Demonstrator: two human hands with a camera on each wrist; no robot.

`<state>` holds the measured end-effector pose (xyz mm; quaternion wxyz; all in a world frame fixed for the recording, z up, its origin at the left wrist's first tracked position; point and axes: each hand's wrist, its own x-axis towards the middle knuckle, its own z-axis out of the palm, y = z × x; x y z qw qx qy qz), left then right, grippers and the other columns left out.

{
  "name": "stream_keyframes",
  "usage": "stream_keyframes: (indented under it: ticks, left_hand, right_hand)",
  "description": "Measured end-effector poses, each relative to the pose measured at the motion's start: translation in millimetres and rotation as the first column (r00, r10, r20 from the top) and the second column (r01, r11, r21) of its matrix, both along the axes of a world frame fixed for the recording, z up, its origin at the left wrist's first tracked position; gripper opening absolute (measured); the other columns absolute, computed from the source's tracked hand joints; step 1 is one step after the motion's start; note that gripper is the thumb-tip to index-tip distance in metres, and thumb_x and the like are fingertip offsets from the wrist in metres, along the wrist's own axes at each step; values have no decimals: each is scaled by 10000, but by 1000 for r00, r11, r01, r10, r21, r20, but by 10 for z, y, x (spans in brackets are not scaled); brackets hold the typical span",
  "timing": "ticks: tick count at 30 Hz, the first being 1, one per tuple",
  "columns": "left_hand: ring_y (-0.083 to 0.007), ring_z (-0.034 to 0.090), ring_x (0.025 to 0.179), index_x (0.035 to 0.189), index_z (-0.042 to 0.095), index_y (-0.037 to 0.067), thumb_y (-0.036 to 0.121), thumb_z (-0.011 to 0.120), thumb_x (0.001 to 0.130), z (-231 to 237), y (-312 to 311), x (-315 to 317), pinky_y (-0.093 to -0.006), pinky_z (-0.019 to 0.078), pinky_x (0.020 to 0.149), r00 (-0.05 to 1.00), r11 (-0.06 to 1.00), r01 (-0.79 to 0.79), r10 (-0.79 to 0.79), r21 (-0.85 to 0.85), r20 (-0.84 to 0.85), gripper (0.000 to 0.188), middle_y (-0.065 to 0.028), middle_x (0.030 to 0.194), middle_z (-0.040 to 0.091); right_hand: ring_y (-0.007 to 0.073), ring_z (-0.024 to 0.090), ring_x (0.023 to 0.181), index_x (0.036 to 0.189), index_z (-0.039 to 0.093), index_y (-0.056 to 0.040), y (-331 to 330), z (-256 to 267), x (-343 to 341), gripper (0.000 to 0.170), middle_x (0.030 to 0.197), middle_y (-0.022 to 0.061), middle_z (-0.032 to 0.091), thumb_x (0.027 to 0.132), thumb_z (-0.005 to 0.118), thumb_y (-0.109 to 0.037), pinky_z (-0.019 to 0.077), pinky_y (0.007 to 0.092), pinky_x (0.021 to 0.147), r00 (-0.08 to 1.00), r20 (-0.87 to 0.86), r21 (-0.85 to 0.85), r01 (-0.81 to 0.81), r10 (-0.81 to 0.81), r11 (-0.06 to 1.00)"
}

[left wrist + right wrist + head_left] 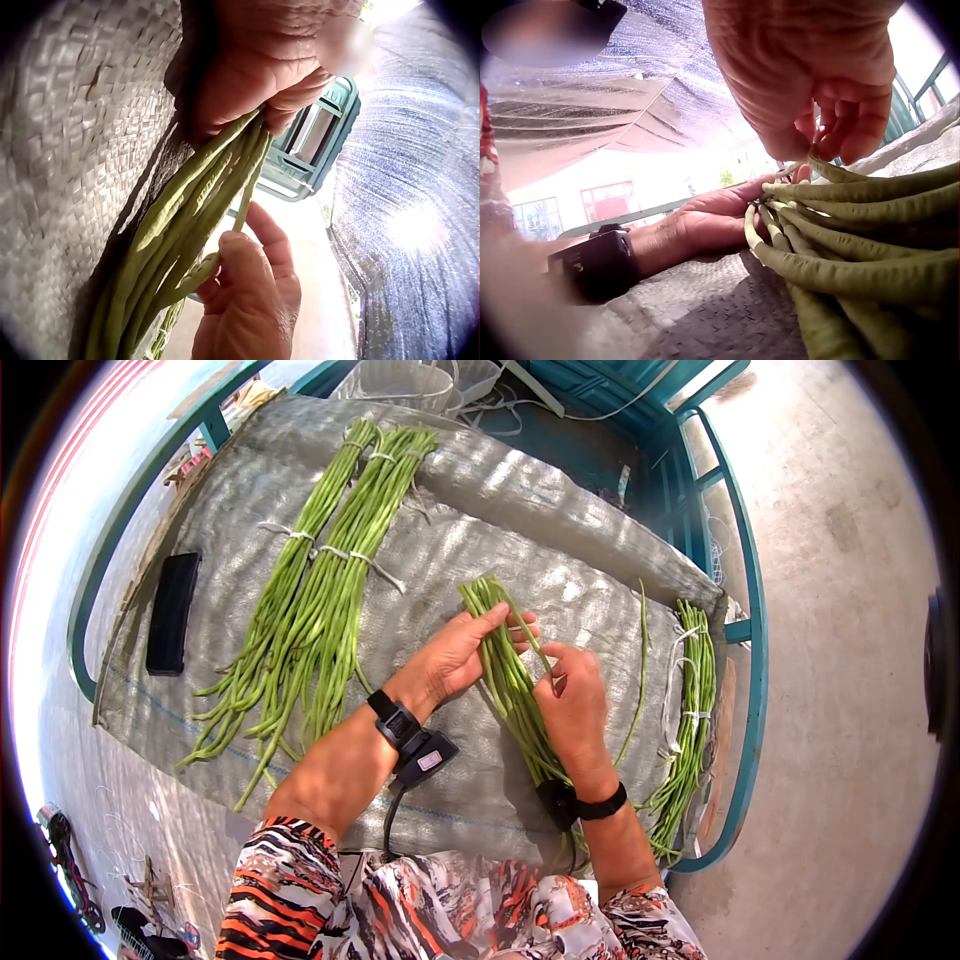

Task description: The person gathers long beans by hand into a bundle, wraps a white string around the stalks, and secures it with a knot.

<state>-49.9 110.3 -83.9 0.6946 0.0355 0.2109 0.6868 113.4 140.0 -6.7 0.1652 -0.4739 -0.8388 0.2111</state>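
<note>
A bunch of long green beans (512, 690) lies slanting over the grey woven sheet in the head view. My left hand (455, 652) grips it near its upper end, thumb across the beans. Just to the right, my right hand (577, 705) pinches one bean (532, 635) between thumb and curled fingers. In the left wrist view the right hand (251, 292) holds that bean beside the bunch (180, 225). The right wrist view has the left hand (712, 217) behind the bean ends, the right hand (810, 82) above them.
Tied bean bundles (335, 560) lie at the upper left, another tied bundle (695, 700) at the right edge. A single bean (642, 660) lies beside that one. A black phone (173, 614) rests at the left. Teal rails (745, 660) border the grey sheet (450, 550).
</note>
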Motion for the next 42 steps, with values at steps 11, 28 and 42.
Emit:
stream_keyframes:
  ticks: [11,28,42]
  left_hand:
    - [-222,630,850,956,578,29,201,639,906,-128,13,-9,-373,558,805,999,999,-2,3,-32,33,189,-87,880,618]
    - [-239,635,846,952,565,39,173,646,900,-62,25,-5,-393,548,801,999,998,-43,42,-43,-28,165,-76,816,612]
    - [-329,569,1131,1089,512,12,159,591,930,7,7,-20,-439,520,920,999,1000,-13,14,-21,37,231,-245,1263,529]
  right_hand:
    - [313,610,756,1085,623,-159,-39,-68,-20,299,918,97,550,808,578,-55,502,411,674,989,24,32,-150,149,988]
    - [294,598,854,983,619,-99,832,-288,1202,174,912,97,598,861,615,-222,475,404,705,965,88,298,211,-247,931]
    - [57,510,521,934,524,-41,514,-32,615,94,752,-2,541,896,600,-81,409,202,447,839,-494,-533,-84,-229,842]
